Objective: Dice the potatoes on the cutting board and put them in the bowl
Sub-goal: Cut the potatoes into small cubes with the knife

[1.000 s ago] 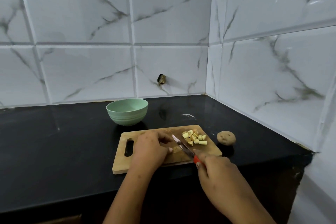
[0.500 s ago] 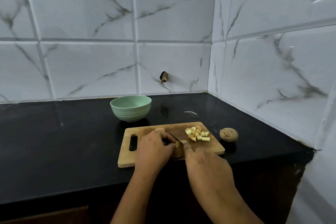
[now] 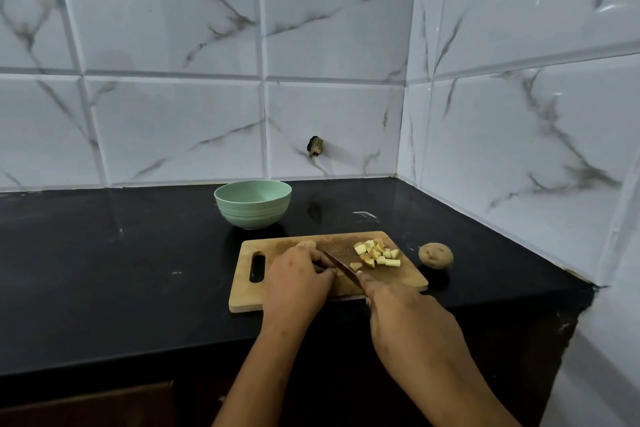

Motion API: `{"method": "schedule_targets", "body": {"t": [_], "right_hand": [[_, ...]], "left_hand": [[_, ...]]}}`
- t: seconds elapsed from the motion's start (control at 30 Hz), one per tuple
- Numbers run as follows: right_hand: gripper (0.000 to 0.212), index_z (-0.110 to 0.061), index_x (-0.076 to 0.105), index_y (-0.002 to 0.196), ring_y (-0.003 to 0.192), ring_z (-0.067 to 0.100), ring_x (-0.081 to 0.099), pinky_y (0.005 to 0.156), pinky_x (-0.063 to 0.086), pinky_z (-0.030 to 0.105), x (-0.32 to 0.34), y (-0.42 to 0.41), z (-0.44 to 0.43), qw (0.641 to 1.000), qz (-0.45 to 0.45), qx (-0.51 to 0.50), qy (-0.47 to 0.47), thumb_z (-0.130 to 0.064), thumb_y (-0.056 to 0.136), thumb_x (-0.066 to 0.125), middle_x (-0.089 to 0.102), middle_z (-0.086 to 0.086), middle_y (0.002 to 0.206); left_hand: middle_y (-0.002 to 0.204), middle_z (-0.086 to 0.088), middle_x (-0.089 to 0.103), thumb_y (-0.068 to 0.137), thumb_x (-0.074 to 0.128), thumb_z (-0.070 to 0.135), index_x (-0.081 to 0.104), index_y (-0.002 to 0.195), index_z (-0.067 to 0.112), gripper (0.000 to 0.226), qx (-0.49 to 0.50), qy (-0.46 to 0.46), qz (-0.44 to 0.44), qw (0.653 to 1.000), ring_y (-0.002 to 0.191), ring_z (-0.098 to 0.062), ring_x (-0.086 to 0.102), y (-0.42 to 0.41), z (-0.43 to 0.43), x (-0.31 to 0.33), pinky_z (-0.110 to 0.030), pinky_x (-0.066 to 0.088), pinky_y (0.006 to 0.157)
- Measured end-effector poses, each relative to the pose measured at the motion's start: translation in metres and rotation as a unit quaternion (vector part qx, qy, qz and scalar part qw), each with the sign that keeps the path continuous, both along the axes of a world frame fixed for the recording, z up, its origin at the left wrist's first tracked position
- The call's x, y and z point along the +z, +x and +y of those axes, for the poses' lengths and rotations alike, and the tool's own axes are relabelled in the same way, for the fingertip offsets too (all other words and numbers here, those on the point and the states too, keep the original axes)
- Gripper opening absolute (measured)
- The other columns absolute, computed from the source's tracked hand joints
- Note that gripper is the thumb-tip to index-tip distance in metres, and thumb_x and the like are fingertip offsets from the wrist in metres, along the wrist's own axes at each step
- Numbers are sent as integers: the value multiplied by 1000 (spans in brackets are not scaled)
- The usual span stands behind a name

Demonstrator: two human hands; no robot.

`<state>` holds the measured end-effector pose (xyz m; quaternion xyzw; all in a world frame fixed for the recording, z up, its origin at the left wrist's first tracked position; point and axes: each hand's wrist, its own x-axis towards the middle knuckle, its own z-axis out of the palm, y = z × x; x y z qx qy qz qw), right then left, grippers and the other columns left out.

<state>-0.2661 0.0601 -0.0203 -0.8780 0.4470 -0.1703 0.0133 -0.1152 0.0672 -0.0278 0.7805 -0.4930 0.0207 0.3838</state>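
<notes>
Currently: left hand point(image 3: 298, 282) curled down on potato piece point(image 3: 339, 272) at cutting board point(image 3: 398, 279) centre, steadying it; right hand point(image 3: 405, 312) clamped round knife point(image 3: 341, 265), blade just beside those fingertips. Dice point(image 3: 375, 253) piled far right; bowl point(image 3: 252, 204) beyond board.

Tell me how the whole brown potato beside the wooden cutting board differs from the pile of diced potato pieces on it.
The whole brown potato is intact and skin-covered; the pile of diced potato pieces shows pale yellow cut flesh. The whole potato sits on the black countertop, right of the board; the diced pieces lie on the wooden cutting board. Both are outside the green bowl.
</notes>
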Motion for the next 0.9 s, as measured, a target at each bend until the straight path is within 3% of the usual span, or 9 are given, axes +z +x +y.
{"method": "schedule_targets", "body": {"t": [0.13,0.33,0.47,0.57,0.63,0.73,0.9], "right_hand": [[69,-31,5,151,92,13,55,60,39,23,2,7,5,998,63,0,-1,-12,98,44,55,0,118],[70,-26,10,152,85,13,57,61,41,26,0,18,-2,996,86,2,-4,-10,96,49,57,2,111],[69,-33,10,151,95,15,57,65,42,27,2,8,1,997,74,6,-12,-10,96,46,53,2,118],[59,-43,19,147,97,15,57,66,41,26,4,-6,-9,1000,22,-10,-9,-14,99,36,53,-3,121],[48,-46,30,143,88,12,59,63,42,24,4,-15,-19,998,-55,-9,14,-23,101,33,58,-7,111],[38,-41,42,138,66,4,55,54,40,20,4,-22,-30,987,-143,-5,76,-31,102,37,55,-14,80],[35,-41,44,135,68,6,57,58,45,23,1,-26,-28,979,-167,21,112,-33,101,37,58,-11,84]], "left_hand": [[92,16,67,83,66,29,73,85,29,7,3,3,14,1000,86,-1,57,2,-2,-3,-19,46,72],[90,15,67,83,67,30,73,85,28,7,12,-1,12,1000,85,-2,58,1,-4,-4,-20,47,72],[90,14,66,83,65,31,72,85,28,7,26,-10,0,1000,84,-2,56,0,-2,-4,-20,45,71],[93,13,63,85,64,33,70,90,29,9,26,6,-20,999,83,-4,54,-1,-6,-1,-20,43,67],[93,12,61,87,62,34,69,95,29,12,26,24,-40,999,81,-4,51,-4,-11,3,-17,38,61],[105,8,62,89,61,32,69,102,30,16,11,32,-46,998,94,-10,57,-7,-23,5,-22,43,70],[110,11,62,92,52,21,67,106,31,23,-2,6,-48,999,100,-10,57,-2,-26,4,-24,47,79]]}}
